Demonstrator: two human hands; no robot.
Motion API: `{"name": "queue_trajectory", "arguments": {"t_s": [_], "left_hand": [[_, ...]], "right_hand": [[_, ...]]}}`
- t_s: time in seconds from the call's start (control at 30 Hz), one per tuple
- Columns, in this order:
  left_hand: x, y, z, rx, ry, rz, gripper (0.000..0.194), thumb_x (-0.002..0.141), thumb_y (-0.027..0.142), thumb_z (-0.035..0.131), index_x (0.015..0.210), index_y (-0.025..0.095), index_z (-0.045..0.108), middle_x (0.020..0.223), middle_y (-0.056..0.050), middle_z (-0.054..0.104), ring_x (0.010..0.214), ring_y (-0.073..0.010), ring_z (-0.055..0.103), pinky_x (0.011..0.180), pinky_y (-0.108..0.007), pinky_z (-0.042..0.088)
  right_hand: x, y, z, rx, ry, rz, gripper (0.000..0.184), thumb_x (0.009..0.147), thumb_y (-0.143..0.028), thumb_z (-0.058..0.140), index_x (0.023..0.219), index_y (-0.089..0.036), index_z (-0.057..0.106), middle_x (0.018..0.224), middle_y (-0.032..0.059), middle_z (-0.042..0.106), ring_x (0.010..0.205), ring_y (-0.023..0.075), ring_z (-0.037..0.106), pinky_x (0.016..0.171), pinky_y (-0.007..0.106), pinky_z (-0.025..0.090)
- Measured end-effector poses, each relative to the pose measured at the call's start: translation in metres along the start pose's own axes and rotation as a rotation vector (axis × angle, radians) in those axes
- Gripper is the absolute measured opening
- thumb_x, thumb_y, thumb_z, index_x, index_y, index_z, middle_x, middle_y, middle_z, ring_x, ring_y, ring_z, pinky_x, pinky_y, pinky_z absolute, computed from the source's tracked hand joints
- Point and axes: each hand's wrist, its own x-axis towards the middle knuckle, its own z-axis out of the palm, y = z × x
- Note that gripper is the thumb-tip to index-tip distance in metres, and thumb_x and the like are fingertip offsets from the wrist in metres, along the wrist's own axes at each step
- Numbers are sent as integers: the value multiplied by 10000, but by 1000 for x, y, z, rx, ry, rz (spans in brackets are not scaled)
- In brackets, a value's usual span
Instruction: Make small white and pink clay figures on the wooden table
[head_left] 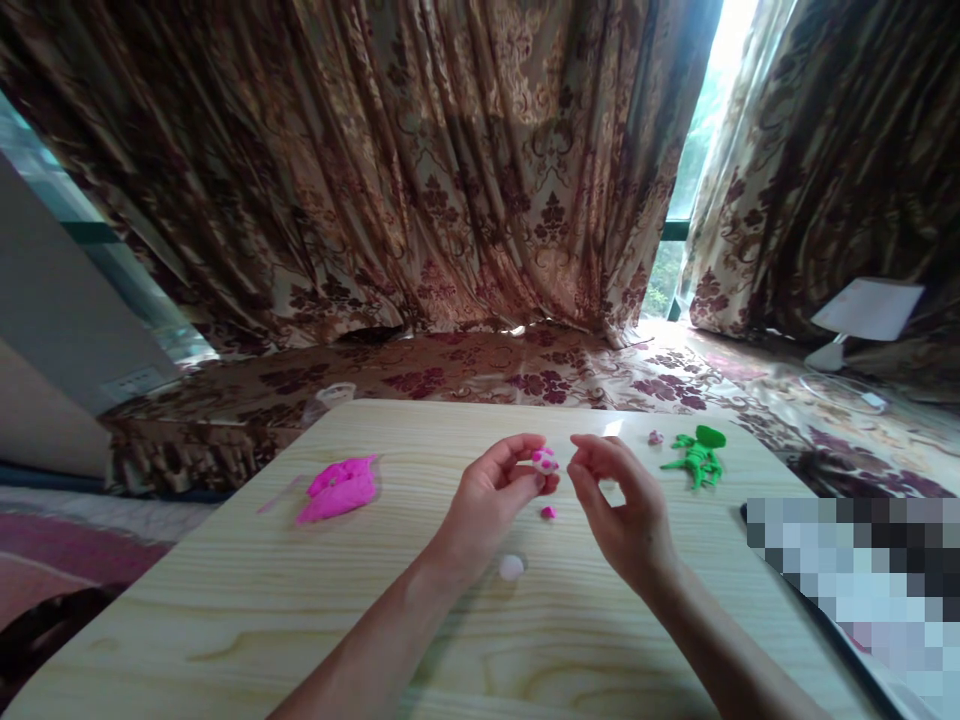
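Note:
My left hand is raised over the wooden table and pinches a small white clay ball with pink spots between thumb and fingers. My right hand is close beside it, fingertips curled together near the ball; whether they hold a bit of clay I cannot make out. Below the hands a tiny pink clay piece and a small white clay ball lie on the table.
A lump of pink clay on clear wrap lies at the left. A green clay figure and a small pink bit sit at the far right. A blurred-out flat object lies at the right edge. Patterned curtains hang behind.

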Motion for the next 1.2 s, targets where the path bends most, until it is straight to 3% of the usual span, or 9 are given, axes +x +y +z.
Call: {"name": "queue_trajectory", "arguments": {"t_s": [0.13, 0.3, 0.5, 1.2], "left_hand": [[-1, 7, -2, -287, -68, -96, 286, 757, 117, 577, 1036, 172, 551, 980, -40, 620, 863, -113, 597, 943, -327, 419], [-2, 6, -2, -408, -91, -124, 226, 778, 137, 570, 1001, 167, 555, 922, -34, 613, 861, -108, 592, 893, -278, 453], [-3, 5, -2, -362, -89, -119, 286, 749, 87, 589, 1019, 172, 550, 944, -34, 600, 890, -113, 577, 862, -247, 452], [-4, 3, 4, -128, -60, -20, 193, 730, 123, 619, 908, 158, 555, 824, -13, 622, 803, -107, 577, 727, -209, 436]], "right_hand": [[0, 0, 1, 11, 9, -1, 190, 824, -123, 508, 989, -201, 560, 800, 22, 538, 695, 130, 528, 610, 277, 453], [-2, -2, 4, 7, -72, -4, 91, 812, -129, 534, 856, -194, 580, 789, 18, 539, 673, 121, 512, 593, 269, 445], [-3, -2, 2, -41, -53, 2, 76, 805, -144, 556, 850, -190, 596, 782, 18, 537, 675, 124, 505, 599, 275, 444], [-4, -2, 4, -46, -38, 4, 53, 801, -148, 569, 832, -184, 593, 773, 13, 532, 660, 113, 496, 588, 260, 434]]}}
